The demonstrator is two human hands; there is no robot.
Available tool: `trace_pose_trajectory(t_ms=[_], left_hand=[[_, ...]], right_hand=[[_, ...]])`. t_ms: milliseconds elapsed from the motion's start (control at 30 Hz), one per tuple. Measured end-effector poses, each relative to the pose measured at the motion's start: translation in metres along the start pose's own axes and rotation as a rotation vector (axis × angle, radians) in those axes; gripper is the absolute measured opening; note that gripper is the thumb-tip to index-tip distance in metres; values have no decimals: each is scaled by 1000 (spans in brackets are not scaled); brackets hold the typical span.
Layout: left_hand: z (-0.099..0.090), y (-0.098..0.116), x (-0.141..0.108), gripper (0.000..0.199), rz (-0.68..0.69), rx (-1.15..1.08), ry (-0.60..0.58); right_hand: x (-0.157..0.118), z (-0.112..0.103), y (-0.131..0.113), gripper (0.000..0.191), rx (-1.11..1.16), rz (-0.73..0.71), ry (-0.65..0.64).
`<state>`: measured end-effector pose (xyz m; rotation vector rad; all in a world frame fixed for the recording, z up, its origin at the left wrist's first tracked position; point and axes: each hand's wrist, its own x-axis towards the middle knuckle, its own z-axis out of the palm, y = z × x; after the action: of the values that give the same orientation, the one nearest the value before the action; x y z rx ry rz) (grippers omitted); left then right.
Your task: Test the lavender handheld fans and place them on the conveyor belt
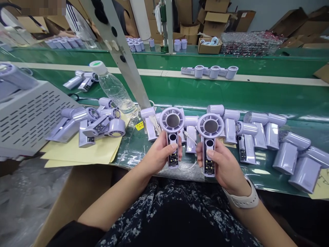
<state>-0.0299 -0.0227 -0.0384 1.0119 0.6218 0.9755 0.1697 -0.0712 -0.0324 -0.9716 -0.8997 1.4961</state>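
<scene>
Each of my hands grips a lilac handheld fan by its handle, upright and side by side above the bench's near edge. My left hand (164, 151) is closed round the left fan (172, 120), its thumb on the handle front below a round black spot. Likewise my right hand (223, 159) holds the right fan (210, 126), thumb across the front. Both handles show bare circuit boards low down. Behind them lie more lilac fans (191, 133) and a white cable (189, 168), partly hidden by what I hold.
Several fans (257, 132) line the bench on the right. More fans (96, 123) are heaped on yellow paper (82, 151) beside a slotted grey box (33, 116). A clear bottle (115, 89) leans near a slanted metal post (123, 58). Three fans (214, 72) rest on the pale rail.
</scene>
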Motion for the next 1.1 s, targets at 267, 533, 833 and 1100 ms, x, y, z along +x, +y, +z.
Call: trace_pose_trajectory(t_ms=[267, 533, 833, 1100], left_hand=[[0, 1, 1, 35, 33, 14, -40], [3, -4, -3, 59, -49, 78, 81], [18, 20, -18, 42, -25, -79, -81], [20, 14, -11, 51, -49, -106, -10]], right_hand=[[0, 3, -2, 19, 47, -43, -31], [-1, -2, 3, 44, 202, 61, -71], [-8, 9, -15, 31, 259, 95, -117], [-4, 11, -17, 24, 304, 111, 103]])
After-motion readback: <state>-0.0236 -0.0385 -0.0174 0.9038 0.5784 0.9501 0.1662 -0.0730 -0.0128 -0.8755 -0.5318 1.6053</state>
